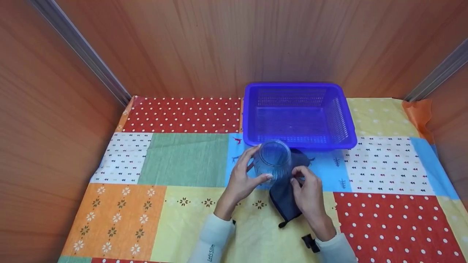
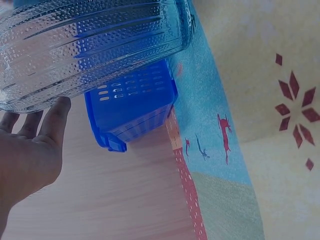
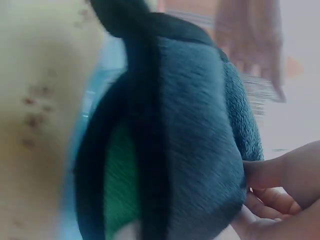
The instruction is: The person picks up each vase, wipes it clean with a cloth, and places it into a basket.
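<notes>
In the head view my left hand (image 1: 243, 179) grips a clear glass jar (image 1: 275, 155) from its left side, thumb across the near face. The jar's open mouth faces up toward the head camera. Seen from the left wrist, the jar (image 2: 100, 55) has a dimpled, ribbed wall with fingertips against it. My right hand (image 1: 309, 190) pinches a dark grey cloth (image 1: 283, 201) just right of the jar, and part of the cloth hangs down toward me. The right wrist view shows the cloth (image 3: 200, 130) as fuzzy, black-edged, with a green patch inside the fold.
Behind the jar stands a blue-purple plastic basket (image 1: 299, 146) with slotted walls, close to the wooden back panel (image 1: 219, 47). A patchwork-print tablecloth (image 1: 190, 157) covers the table. Wooden panels also rise at left and right. Some orange fabric (image 1: 418, 115) lies at the far right corner.
</notes>
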`<action>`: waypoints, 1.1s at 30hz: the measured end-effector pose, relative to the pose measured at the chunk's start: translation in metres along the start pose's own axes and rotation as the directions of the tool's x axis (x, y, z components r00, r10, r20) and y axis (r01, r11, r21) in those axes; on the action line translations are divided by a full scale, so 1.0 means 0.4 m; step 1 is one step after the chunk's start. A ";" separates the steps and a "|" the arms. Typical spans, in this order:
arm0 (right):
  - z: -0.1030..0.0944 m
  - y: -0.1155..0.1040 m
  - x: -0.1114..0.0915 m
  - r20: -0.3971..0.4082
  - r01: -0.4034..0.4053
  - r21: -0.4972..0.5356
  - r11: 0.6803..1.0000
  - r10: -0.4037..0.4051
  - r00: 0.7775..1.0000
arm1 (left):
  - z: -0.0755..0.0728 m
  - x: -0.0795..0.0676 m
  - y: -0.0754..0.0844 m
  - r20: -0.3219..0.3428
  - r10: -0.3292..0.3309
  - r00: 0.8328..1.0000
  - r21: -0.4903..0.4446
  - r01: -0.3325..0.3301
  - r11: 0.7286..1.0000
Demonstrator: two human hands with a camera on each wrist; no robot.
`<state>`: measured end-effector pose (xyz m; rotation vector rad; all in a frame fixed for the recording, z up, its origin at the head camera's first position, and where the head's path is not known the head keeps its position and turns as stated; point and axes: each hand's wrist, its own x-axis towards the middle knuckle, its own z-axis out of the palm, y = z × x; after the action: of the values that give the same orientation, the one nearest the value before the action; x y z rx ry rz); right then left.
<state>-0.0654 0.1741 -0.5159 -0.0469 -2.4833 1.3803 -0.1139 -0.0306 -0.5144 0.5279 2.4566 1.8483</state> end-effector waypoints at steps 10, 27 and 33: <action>0.064 0.081 -0.003 0.070 0.010 -0.115 0.993 -0.002 0.998 | 0.001 -0.003 0.004 0.003 0.010 1.000 0.003 -0.010 1.000; 0.046 0.074 -0.004 0.078 -0.017 -0.060 0.998 0.022 0.997 | 0.004 -0.002 -0.001 0.004 0.018 1.000 -0.004 -0.018 1.000; 0.003 0.019 0.004 0.037 -0.022 0.012 1.000 0.022 0.999 | 0.002 0.000 0.000 -0.001 0.013 1.000 -0.012 -0.013 1.000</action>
<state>-0.0683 0.1776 -0.5225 -0.0464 -2.5107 1.4180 -0.1137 -0.0300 -0.5147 0.5436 2.4474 1.8670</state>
